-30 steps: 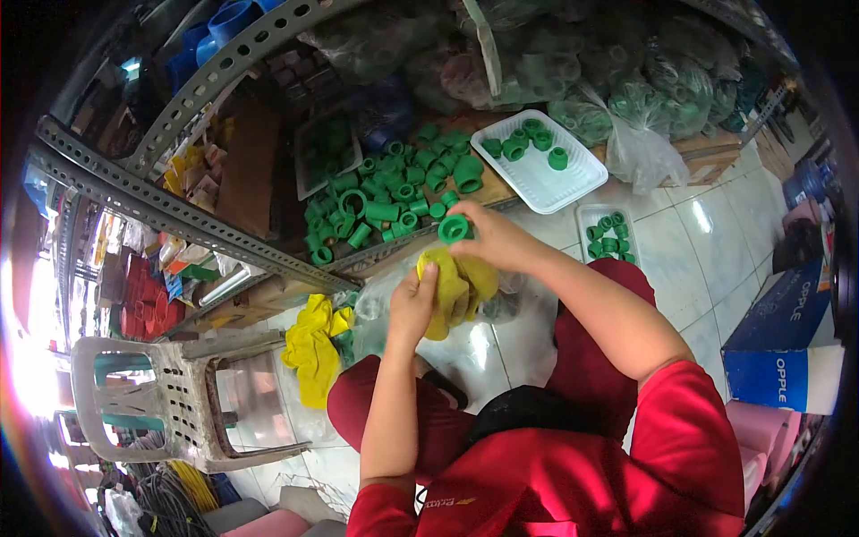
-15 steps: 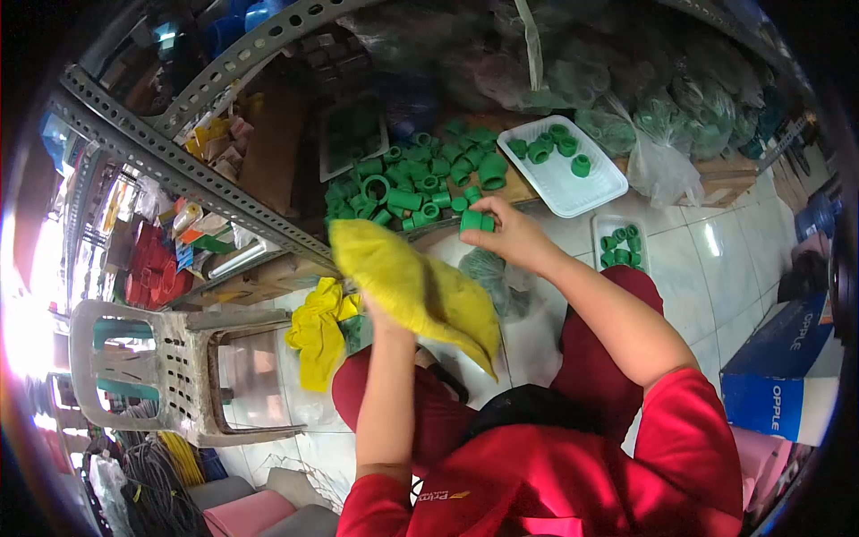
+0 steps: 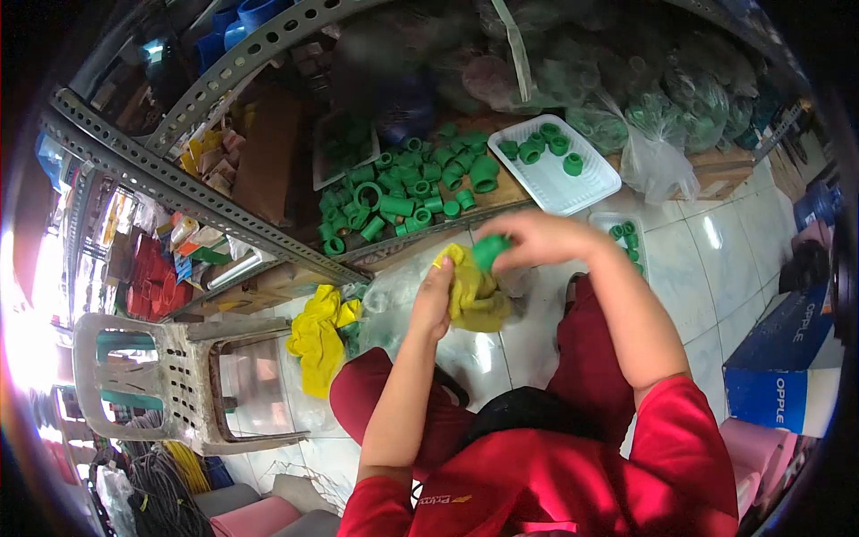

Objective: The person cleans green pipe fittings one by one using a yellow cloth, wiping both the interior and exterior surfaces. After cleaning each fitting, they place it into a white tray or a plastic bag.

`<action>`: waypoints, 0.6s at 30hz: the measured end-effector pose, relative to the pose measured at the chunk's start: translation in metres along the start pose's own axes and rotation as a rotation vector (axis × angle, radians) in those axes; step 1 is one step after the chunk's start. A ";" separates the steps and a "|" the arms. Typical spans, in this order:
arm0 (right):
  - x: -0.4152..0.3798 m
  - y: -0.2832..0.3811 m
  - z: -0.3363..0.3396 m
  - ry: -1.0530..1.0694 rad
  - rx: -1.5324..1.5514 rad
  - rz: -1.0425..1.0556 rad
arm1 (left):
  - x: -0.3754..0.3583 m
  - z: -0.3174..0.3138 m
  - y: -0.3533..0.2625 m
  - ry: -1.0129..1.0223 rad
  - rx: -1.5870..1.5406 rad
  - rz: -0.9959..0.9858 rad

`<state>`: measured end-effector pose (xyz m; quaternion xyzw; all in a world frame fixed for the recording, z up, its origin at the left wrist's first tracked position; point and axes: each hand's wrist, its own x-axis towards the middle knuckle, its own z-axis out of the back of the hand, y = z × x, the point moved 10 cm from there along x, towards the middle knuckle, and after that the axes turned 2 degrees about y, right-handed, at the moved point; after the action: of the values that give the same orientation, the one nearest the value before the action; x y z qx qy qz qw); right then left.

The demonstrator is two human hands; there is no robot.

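Note:
A bunched yellow cloth (image 3: 476,300) hangs from my left hand (image 3: 435,300), its fingers closed round one end. Just to the right, my right hand (image 3: 537,242) grips a green pipe fitting (image 3: 490,251), which overlaps the top of the cloth in this view. The right hand is slightly blurred. Beyond both hands, a pile of loose green pipe fittings (image 3: 413,183) lies on the low shelf. A white tray (image 3: 573,192) holding several more fittings rests at the shelf's right part.
A second yellow cloth (image 3: 315,345) lies by a worn plastic chair (image 3: 192,385) at left. A small tray of fittings (image 3: 626,234) sits on the floor beyond my right forearm. Bagged fittings (image 3: 667,134) stand at back right. A blue box (image 3: 774,367) is at right.
The yellow cloth, spread out and swinging before, is now bunched lower and nearer the right hand. My right hand has brought the green fitting down beside it.

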<state>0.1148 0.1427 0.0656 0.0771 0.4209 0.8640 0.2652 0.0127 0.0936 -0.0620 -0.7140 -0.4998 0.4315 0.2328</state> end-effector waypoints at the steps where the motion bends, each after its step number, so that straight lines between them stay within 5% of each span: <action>1: -0.014 -0.005 0.030 -0.171 0.066 0.070 | -0.006 -0.010 -0.010 0.059 0.058 -0.011; 4: -0.082 -0.067 0.096 -0.638 0.409 -0.181 | -0.034 -0.032 -0.054 0.339 -0.096 -0.048; 8: -0.197 -0.187 0.085 -1.191 0.589 -0.470 | -0.057 -0.012 -0.107 0.449 -0.451 -0.305; 13: -0.301 -0.359 -0.069 -1.181 0.790 -0.883 | -0.019 0.024 -0.049 0.054 1.160 -0.177; 16: -0.325 -0.365 -0.151 -1.187 0.945 -1.094 | -0.009 0.042 -0.043 -0.299 2.126 -0.187; 18: -0.327 -0.363 -0.186 -1.275 1.134 -1.193 | -0.007 0.027 -0.037 -0.252 2.164 -0.320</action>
<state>0.4687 0.0274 -0.3012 0.4121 0.5167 0.0669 0.7475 -0.0304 0.0992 -0.0448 -0.0103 0.0357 0.6758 0.7361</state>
